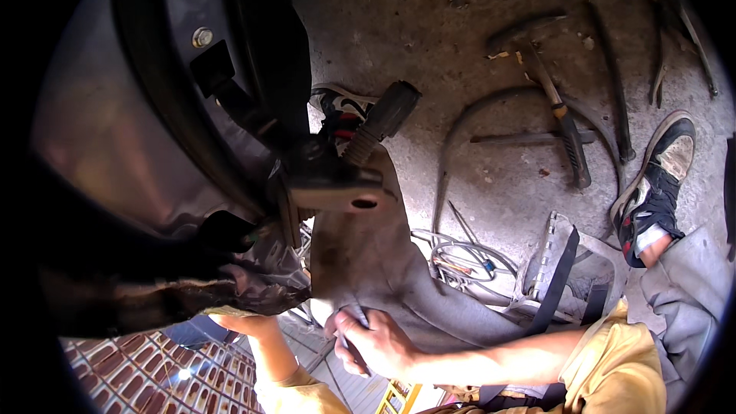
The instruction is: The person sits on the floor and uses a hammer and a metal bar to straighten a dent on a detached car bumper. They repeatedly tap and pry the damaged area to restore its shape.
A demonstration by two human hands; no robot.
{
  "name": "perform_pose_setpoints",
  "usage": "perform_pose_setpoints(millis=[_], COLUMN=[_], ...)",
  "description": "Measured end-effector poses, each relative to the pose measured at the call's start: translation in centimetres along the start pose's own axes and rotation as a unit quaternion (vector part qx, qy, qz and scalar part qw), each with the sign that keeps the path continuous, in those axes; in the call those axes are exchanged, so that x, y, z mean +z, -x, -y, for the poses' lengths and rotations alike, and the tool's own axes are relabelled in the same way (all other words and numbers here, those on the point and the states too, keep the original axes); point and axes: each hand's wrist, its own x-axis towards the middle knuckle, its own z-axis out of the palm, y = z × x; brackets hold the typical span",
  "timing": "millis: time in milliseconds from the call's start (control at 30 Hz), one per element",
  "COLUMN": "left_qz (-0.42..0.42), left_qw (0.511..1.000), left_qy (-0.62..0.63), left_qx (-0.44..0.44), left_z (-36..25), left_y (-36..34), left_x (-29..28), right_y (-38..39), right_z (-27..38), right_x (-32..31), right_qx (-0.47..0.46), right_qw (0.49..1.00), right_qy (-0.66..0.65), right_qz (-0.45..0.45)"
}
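**Close grip at six o'clock, crumpled metal past seven**

The worker's right hand [379, 343] is at six o'clock, its fingers curled closely round a slim grey tool [357, 313] — of what kind, the view does not settle. The left hand [244, 323] reaches in at half past seven, by the crumpled edge [268, 276] of a dark metal panel [92, 130] that spans roughly eight to eleven o'clock. Its fingers are hidden behind that edge, so whether they grip or lie loose cannot be told.

Good handling probably means bracing the panel with a flat palm — fingertips off the rim (the metal there looks sharp). The tool is best angled away from the trouser leg [360, 261] just beyond it. The hammer [571, 142], between two and three o'clock, lies well apart from both hands; the cables [488, 264] at four o'clock call for careful footing.
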Motion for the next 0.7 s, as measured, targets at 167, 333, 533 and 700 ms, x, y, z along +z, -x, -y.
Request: perform_pose_setpoints(millis=[167, 333, 533, 700], left_qz=[-0.045, -0.068, -0.019, -0.029], left_qw=[0.989, 0.879, 0.905, 0.923], left_qy=[-0.141, 0.41, 0.393, 0.37], left_qx=[0.013, -0.234, -0.162, -0.106], left_z=[-1.5, -3.8, -6.4, -5.8], left_y=[-1.4, -4.3, -6.4, -2.0], left_x=[0.7, 2.5, 1.5, 0.8], right_y=[0.5, -0.1, 1.4, 2.1], right_z=[-0.7, -4.1, -8.7, -12.7], right_x=[0.6, 1.1, 0.2, 0.5], right_qx=[0.032, -0.129, -0.186, -0.274], right_qw=[0.993, 0.945, 0.918, 0.881], right_qy=[0.101, 0.141, 0.216, 0.297], right_qz=[0.051, -0.267, -0.274, -0.245])
